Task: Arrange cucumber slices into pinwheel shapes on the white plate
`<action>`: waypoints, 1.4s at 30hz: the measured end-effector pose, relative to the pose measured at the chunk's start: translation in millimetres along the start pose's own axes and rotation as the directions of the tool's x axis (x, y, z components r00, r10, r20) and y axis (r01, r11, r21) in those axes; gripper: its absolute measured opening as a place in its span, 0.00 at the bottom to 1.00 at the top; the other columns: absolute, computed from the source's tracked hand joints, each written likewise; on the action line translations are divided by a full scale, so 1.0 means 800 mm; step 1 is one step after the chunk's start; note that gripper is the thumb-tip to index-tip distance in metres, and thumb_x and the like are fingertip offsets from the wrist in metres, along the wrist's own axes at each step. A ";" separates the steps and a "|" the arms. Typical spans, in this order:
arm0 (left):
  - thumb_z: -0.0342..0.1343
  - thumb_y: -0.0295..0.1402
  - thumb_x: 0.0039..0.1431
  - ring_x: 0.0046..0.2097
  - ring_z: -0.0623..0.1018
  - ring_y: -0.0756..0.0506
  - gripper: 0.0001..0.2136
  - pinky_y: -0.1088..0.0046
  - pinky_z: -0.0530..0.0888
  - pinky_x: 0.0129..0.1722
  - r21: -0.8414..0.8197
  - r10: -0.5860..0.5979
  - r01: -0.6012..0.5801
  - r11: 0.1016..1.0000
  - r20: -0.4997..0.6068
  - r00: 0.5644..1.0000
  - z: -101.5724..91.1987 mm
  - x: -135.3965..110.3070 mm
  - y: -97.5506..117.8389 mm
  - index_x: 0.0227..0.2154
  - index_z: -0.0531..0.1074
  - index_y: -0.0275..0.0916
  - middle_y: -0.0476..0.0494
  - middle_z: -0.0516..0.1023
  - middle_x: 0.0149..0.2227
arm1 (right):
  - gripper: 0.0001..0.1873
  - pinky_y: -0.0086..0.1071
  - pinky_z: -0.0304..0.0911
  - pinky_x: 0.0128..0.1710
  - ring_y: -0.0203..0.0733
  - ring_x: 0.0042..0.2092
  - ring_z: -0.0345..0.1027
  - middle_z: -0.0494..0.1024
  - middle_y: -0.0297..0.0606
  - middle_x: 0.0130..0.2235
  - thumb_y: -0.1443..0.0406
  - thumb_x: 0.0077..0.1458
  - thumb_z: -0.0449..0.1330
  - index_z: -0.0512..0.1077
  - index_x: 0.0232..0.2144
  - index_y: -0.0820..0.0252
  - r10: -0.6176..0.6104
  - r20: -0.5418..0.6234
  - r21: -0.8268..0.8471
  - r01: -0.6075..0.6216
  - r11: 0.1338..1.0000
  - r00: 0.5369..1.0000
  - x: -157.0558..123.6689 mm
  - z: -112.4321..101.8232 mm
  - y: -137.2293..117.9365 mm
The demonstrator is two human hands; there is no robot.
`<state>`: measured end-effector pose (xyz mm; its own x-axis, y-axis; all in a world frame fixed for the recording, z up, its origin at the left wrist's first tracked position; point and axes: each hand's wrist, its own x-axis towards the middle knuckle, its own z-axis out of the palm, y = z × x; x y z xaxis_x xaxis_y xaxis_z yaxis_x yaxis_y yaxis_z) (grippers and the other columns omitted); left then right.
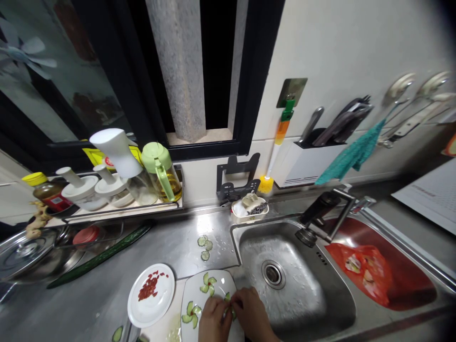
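Note:
Both of my hands meet over a white oval plate [194, 289] at the bottom middle of the head view. My left hand [213, 319] and my right hand [252, 313] pinch a small cucumber slice [228, 298] between their fingertips. Other cucumber slices [207, 282] lie fanned on the plate. A second group of slices [191, 313] sits at its left side.
A round white plate with red bits [151, 294] lies to the left. A whole cucumber [101, 256] and loose slices [204, 247] rest on the steel counter. The sink [295, 280] with faucet [320, 216] is right, a red bag [363, 270] beyond. Bottles [160, 173] stand on a rack.

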<state>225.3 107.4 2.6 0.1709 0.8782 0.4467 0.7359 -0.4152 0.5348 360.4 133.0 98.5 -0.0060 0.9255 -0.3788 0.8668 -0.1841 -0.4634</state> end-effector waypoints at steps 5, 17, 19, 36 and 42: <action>0.51 0.31 0.58 0.32 0.77 0.50 0.08 0.77 0.75 0.32 0.002 -0.012 0.012 1.000 0.036 0.999 0.001 -0.002 -0.003 0.34 0.75 0.43 0.47 0.76 0.28 | 0.11 0.33 0.58 0.43 0.46 0.44 0.66 0.78 0.40 0.35 0.69 0.52 0.52 0.76 0.30 0.60 -0.008 0.003 -0.004 0.008 1.000 1.000 0.000 0.003 0.002; 0.53 0.30 0.56 0.33 0.78 0.49 0.06 0.75 0.76 0.33 0.007 -0.042 0.041 0.999 0.045 0.998 -0.004 -0.003 0.000 0.32 0.75 0.43 0.47 0.76 0.29 | 0.11 0.34 0.58 0.42 0.46 0.44 0.67 0.78 0.40 0.35 0.69 0.52 0.53 0.76 0.30 0.59 -0.022 -0.013 -0.022 0.021 1.000 1.000 -0.002 0.003 0.003; 0.53 0.29 0.55 0.33 0.78 0.49 0.06 0.75 0.76 0.33 0.007 -0.043 0.043 0.999 0.047 0.998 -0.005 -0.003 0.001 0.31 0.75 0.43 0.47 0.76 0.29 | 0.10 0.34 0.58 0.42 0.46 0.44 0.67 0.78 0.40 0.35 0.69 0.53 0.53 0.76 0.30 0.59 -0.020 -0.022 -0.016 0.019 1.000 1.000 -0.003 0.003 0.002; 0.52 0.33 0.57 0.34 0.79 0.47 0.07 0.72 0.78 0.34 -0.002 -0.068 0.068 0.998 -0.044 0.997 -0.025 0.001 0.000 0.32 0.76 0.44 0.46 0.78 0.29 | 0.11 0.34 0.57 0.42 0.47 0.44 0.66 0.79 0.40 0.35 0.67 0.53 0.54 0.77 0.30 0.59 -0.019 -0.043 0.049 0.021 0.999 0.999 -0.006 -0.008 0.003; 0.51 0.39 0.57 0.41 0.79 0.44 0.11 0.66 0.77 0.44 0.006 -0.377 0.377 0.926 -0.004 0.926 -0.090 0.000 -0.044 0.35 0.78 0.46 0.46 0.81 0.36 | 0.10 0.33 0.56 0.44 0.44 0.42 0.66 0.78 0.39 0.32 0.69 0.52 0.54 0.76 0.28 0.59 -0.064 -0.070 0.094 0.071 0.993 0.995 -0.006 -0.003 -0.008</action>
<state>152.2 105.0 35.3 -0.1216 0.9691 0.2146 0.7499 -0.0519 0.6595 356.2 130.6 104.8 -0.0265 0.9563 -0.2911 0.8135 -0.1486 -0.5622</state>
